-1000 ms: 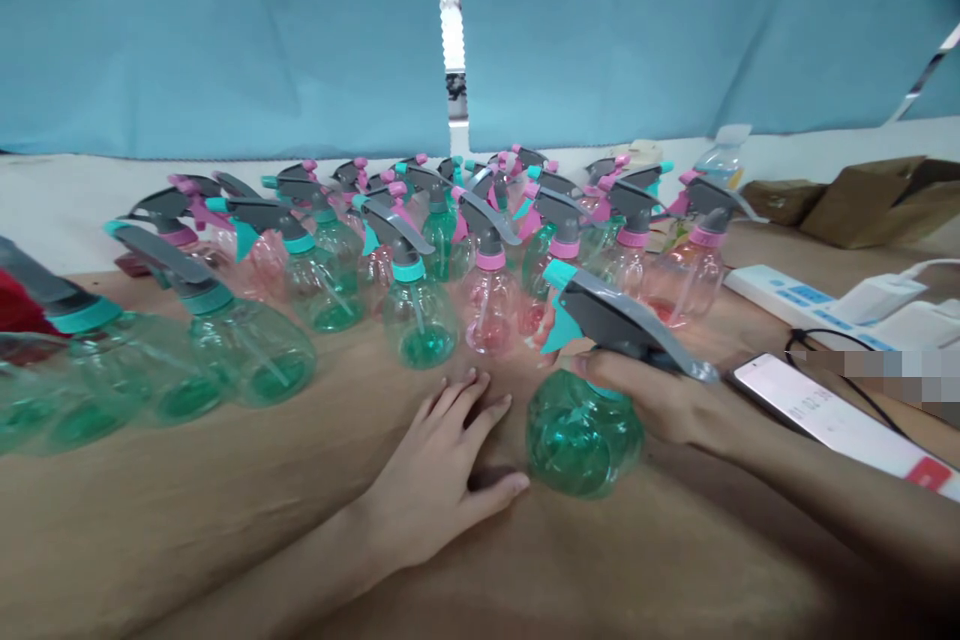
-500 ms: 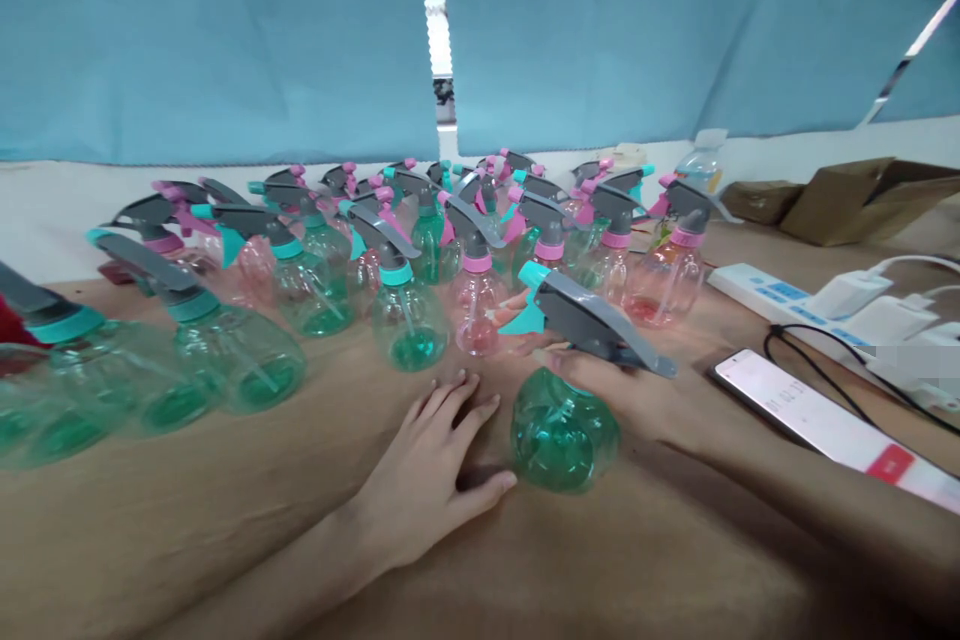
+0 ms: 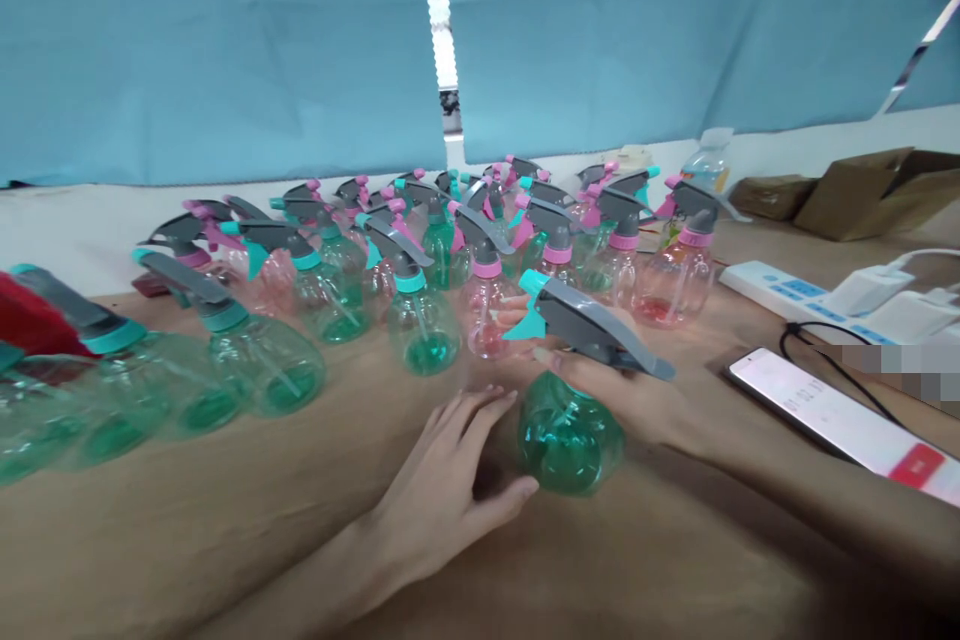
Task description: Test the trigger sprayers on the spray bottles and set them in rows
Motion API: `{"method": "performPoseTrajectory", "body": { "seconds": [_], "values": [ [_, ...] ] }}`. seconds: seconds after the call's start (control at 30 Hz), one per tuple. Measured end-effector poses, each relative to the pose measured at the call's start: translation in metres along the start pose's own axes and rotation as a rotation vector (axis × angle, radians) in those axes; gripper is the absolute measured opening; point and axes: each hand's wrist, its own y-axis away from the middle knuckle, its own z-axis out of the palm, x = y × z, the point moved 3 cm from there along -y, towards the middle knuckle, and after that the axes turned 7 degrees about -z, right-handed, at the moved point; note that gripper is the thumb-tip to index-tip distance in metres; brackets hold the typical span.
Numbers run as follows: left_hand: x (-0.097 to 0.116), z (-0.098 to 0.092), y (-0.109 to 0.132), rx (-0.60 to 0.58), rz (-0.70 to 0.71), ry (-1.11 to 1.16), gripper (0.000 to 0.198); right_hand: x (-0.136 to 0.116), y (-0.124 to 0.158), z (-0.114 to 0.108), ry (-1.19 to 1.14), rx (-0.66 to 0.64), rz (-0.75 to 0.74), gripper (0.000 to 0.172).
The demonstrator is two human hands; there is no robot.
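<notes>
A green spray bottle (image 3: 571, 435) with a grey trigger head and turquoise nozzle stands near the middle of the table. My right hand (image 3: 619, 385) is closed around its neck, just under the trigger head, which hides part of the fingers. To the left of that bottle, my left hand (image 3: 454, 475) is open and empty, its thumb apart from the fingers and pointing at the bottle's base. Behind the hands stand a spray bottle with green liquid (image 3: 425, 325) and a pink spray bottle (image 3: 491, 305).
Several more green spray bottles (image 3: 270, 365) line the left side, with something red (image 3: 41, 310) at the edge. Further pink and green ones crowd the back. On the right lie a phone (image 3: 832, 410), a power strip (image 3: 772, 285) with chargers, and a cardboard box (image 3: 874, 190).
My left hand has shifted right, nearer the held spray bottle, and its fingers are closer together. My right hand keeps its hold. The view has turned slightly.
</notes>
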Motion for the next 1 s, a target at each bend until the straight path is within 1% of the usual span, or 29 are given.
{"method": "performPoseTrajectory", "body": {
  "seconds": [0.1,0.13,0.2,0.33,0.43,0.53,0.63,0.73,0.87,0.93,1.0],
  "values": [
    [0.005,-0.004,0.003,0.010,-0.011,0.058,0.059,-0.003,-0.002,0.007,-0.132,0.001,0.007,0.006],
    [0.006,-0.006,0.004,0.012,-0.019,0.068,0.060,-0.003,-0.002,0.009,-0.144,0.008,-0.001,0.003],
    [0.007,-0.008,0.008,0.024,-0.030,0.079,0.061,-0.004,-0.002,0.015,-0.151,0.013,-0.015,0.005],
    [0.003,-0.008,0.020,0.052,-0.056,0.089,0.063,-0.005,-0.001,0.031,-0.200,-0.010,-0.006,0.004],
    [-0.002,-0.009,0.032,0.087,-0.065,0.085,0.066,-0.012,-0.003,0.043,-0.238,0.006,-0.019,0.006],
    [-0.007,-0.017,0.044,0.148,-0.056,0.094,0.070,-0.020,-0.006,0.057,-0.236,0.020,-0.029,0.009],
    [-0.012,-0.031,0.055,0.219,-0.073,0.116,0.069,-0.030,-0.010,0.073,-0.235,0.029,-0.063,0.005],
    [-0.017,-0.042,0.065,0.273,-0.104,0.120,0.066,-0.039,-0.014,0.094,-0.286,0.017,-0.069,0.013],
    [-0.030,-0.053,0.072,0.339,-0.153,0.056,0.061,-0.048,-0.024,0.124,-0.336,-0.038,-0.084,0.027],
    [-0.038,-0.059,0.074,0.381,-0.178,0.010,0.059,-0.051,-0.031,0.132,-0.296,-0.065,-0.101,0.029],
    [-0.047,-0.066,0.075,0.422,-0.177,-0.053,0.055,-0.055,-0.039,0.134,-0.233,-0.119,-0.129,0.035]
  ]
}}
